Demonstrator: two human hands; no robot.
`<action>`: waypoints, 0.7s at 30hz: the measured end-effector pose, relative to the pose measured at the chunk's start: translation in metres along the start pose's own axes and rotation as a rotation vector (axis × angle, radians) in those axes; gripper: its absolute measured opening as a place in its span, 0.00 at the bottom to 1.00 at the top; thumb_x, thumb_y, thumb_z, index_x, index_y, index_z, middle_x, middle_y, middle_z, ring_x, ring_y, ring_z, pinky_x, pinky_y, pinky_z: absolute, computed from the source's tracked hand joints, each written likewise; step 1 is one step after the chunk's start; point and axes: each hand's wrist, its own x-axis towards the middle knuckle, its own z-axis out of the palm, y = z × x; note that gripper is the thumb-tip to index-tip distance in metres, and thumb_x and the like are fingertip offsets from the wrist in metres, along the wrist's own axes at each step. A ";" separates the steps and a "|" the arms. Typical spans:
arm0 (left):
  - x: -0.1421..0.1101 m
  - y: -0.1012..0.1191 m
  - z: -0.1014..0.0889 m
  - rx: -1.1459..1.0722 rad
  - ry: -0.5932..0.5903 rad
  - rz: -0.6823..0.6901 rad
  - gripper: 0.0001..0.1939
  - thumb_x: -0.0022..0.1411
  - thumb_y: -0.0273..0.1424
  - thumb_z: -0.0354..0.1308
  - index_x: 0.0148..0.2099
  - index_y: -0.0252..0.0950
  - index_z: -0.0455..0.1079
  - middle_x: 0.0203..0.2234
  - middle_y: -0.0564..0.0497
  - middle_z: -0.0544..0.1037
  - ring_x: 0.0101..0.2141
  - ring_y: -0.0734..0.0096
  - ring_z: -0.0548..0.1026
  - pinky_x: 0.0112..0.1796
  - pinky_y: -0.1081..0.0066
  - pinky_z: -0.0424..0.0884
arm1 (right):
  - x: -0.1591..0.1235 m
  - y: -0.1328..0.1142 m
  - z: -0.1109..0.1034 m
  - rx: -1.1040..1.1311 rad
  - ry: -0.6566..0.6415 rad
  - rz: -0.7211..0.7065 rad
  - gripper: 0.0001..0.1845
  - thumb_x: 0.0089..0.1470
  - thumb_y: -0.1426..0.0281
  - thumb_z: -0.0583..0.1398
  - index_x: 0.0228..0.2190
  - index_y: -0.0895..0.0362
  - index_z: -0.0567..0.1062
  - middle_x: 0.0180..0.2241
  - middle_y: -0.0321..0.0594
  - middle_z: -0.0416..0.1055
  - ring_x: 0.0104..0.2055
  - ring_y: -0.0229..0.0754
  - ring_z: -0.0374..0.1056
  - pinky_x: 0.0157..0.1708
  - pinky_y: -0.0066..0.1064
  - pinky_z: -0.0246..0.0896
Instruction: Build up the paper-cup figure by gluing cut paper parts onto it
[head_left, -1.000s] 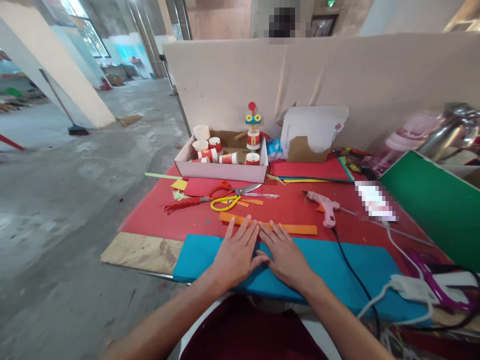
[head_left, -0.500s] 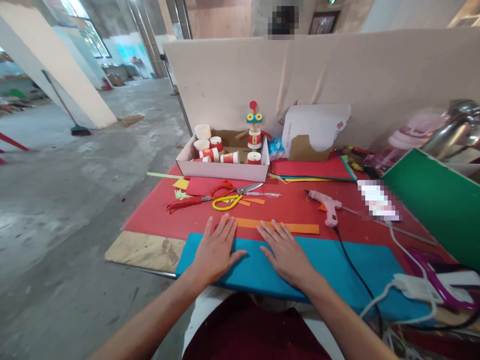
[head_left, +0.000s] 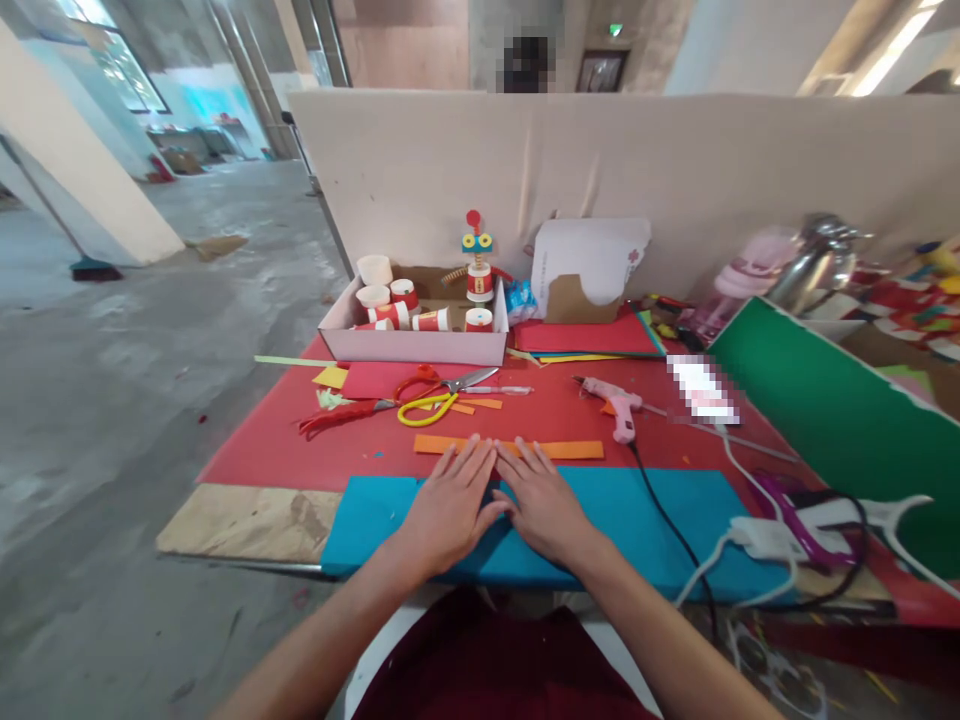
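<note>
Fingertips of my left hand (head_left: 455, 500) and my right hand (head_left: 541, 500) rest on a flat orange paper strip (head_left: 574, 450), close together near its middle. Both hands lie flat with fingers stretched out, and neither grips anything. Under the palms is a blue sheet (head_left: 637, 520) along the table's front. Beyond the strip lie yellow-handled scissors (head_left: 427, 410), a red-handled tool (head_left: 341, 412), a pen (head_left: 502, 390) and small orange paper pieces (head_left: 487, 404). To the right rests a pink glue gun (head_left: 615, 400) with a black cord.
A white box (head_left: 420, 347) of paper cups stands at the back, with a cup figure (head_left: 478, 270). Coloured sheets (head_left: 577, 336) lie beside it. On the right are a blurred phone (head_left: 701, 388), a green panel (head_left: 817, 420), a power strip (head_left: 772, 538) and cables.
My hands have slid toward each other along the orange strip, from well apart to nearly touching. The view has shifted to the right.
</note>
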 end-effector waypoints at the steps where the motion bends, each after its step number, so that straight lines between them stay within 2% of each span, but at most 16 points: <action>1: 0.004 0.003 0.005 -0.013 -0.020 0.007 0.34 0.67 0.48 0.35 0.65 0.29 0.51 0.63 0.43 0.57 0.63 0.62 0.53 0.60 0.61 0.53 | -0.001 0.001 0.000 0.002 -0.007 -0.005 0.27 0.62 0.61 0.47 0.60 0.56 0.59 0.62 0.41 0.55 0.66 0.50 0.45 0.64 0.49 0.42; 4: 0.007 -0.002 0.012 -0.030 -0.061 0.002 0.36 0.67 0.49 0.34 0.65 0.28 0.53 0.63 0.41 0.58 0.63 0.60 0.54 0.60 0.61 0.54 | -0.006 0.008 -0.004 -0.006 -0.032 0.011 0.28 0.63 0.59 0.45 0.61 0.56 0.57 0.63 0.39 0.54 0.66 0.49 0.44 0.64 0.47 0.42; 8: -0.007 -0.027 0.009 -0.027 -0.073 -0.029 0.35 0.66 0.50 0.35 0.65 0.30 0.54 0.62 0.43 0.58 0.62 0.60 0.55 0.60 0.60 0.55 | -0.021 0.034 -0.010 -0.035 -0.069 0.065 0.28 0.64 0.58 0.43 0.61 0.53 0.56 0.63 0.37 0.53 0.67 0.48 0.44 0.63 0.47 0.44; 14: -0.030 -0.061 0.002 0.041 -0.042 -0.129 0.35 0.66 0.50 0.36 0.64 0.32 0.56 0.62 0.44 0.60 0.62 0.61 0.57 0.59 0.60 0.56 | -0.046 0.070 -0.010 -0.077 0.003 0.103 0.29 0.64 0.58 0.42 0.62 0.54 0.55 0.63 0.39 0.53 0.66 0.46 0.47 0.63 0.47 0.46; 17: -0.034 -0.068 -0.001 0.068 -0.054 -0.151 0.35 0.66 0.50 0.36 0.63 0.32 0.57 0.61 0.44 0.61 0.61 0.60 0.59 0.58 0.60 0.56 | -0.053 0.079 -0.009 -0.087 0.033 0.108 0.29 0.64 0.58 0.42 0.62 0.54 0.55 0.63 0.40 0.53 0.65 0.45 0.48 0.62 0.46 0.49; 21: -0.036 -0.072 -0.003 0.096 -0.057 -0.137 0.34 0.66 0.49 0.36 0.62 0.32 0.59 0.60 0.43 0.62 0.60 0.60 0.60 0.58 0.59 0.56 | -0.063 0.086 -0.010 -0.111 0.042 0.190 0.29 0.63 0.57 0.42 0.61 0.55 0.57 0.62 0.41 0.55 0.65 0.46 0.50 0.62 0.47 0.48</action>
